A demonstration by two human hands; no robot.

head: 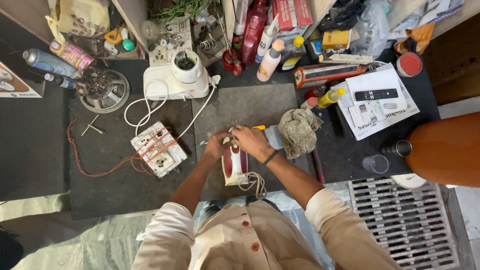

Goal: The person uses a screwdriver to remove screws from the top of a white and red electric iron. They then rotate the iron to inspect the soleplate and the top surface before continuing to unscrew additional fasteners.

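Lengthwise, both hands (240, 142) grip the iron (235, 167), nose pointing away.

Bench surroundings, overhead view

A white mixer base (176, 80) stands at the back of the bench (115, 185). A white switch board (158, 148) wound with red wire lies left of centre. A crumpled grey rag (299, 131) lies right of centre. A black remote control (376, 94) rests on white papers (395, 112), and a clear tumbler (375, 163) stands near the right edge.
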